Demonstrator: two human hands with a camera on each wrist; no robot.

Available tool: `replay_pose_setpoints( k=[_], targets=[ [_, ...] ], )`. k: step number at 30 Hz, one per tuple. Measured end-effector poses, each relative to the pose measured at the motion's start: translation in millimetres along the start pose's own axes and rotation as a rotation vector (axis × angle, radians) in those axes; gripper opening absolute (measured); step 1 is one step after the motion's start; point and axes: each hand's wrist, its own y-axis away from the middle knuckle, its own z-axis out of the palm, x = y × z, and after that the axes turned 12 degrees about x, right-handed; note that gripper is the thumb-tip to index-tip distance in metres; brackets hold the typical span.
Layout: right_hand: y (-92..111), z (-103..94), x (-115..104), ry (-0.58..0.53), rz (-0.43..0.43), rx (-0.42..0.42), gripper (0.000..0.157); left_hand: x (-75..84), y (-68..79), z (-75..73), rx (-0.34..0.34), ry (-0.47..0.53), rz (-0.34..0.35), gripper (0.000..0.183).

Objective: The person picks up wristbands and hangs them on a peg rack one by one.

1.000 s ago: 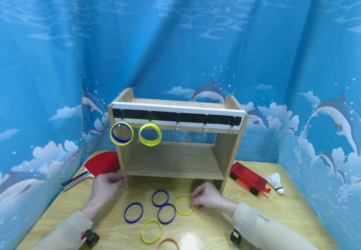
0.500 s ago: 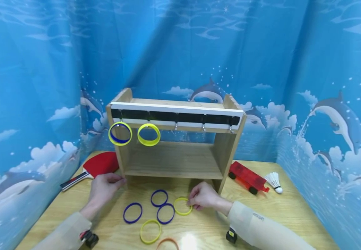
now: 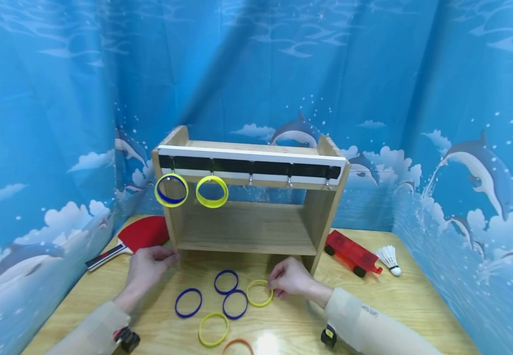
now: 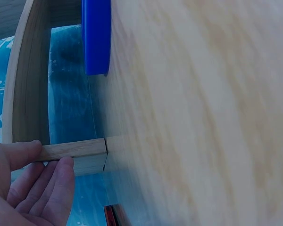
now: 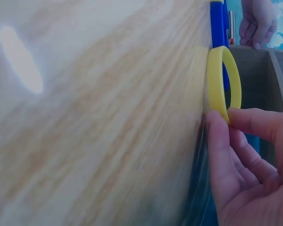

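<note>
At the front of the left upright of a wooden shelf (image 3: 247,227), my left hand (image 3: 147,268) pinches the board's edge. Its thumb and fingers lie on opposite sides of that board (image 4: 73,149) in the left wrist view. My right hand (image 3: 292,278) pinches the near rim of a yellow ring (image 3: 259,293) between thumb and fingertips. In the right wrist view this yellow ring (image 5: 216,84) lies at the tabletop. Left of it are blue rings (image 3: 235,317) (image 3: 226,270) (image 3: 188,316), with another yellow ring (image 3: 214,345) and an orange ring (image 3: 238,339) nearer the person.
Hooks (image 3: 290,181) line a black strip (image 3: 269,168) across the shelf's top front. A yellow and a blue ring hang at far left, beside a yellow ring (image 3: 212,203). A table tennis bat (image 3: 145,234) lies left; a red toy cart (image 3: 353,250) and shuttlecock (image 3: 388,257) lie right.
</note>
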Motion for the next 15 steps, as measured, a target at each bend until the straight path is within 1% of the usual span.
replay_pose_setpoints(
  k=[8, 15],
  targets=[
    [3.8, -1.6, -2.2, -0.037, -0.015, -0.01, 0.01, -1.5, 1.2, 1.1, 0.017, -0.014, 0.013, 0.015],
    [9.1, -7.6, -10.5, -0.076, -0.05, 0.012, 0.01, -2.2, 0.9, 0.9, 0.018, -0.015, 0.013, 0.015]
  ],
)
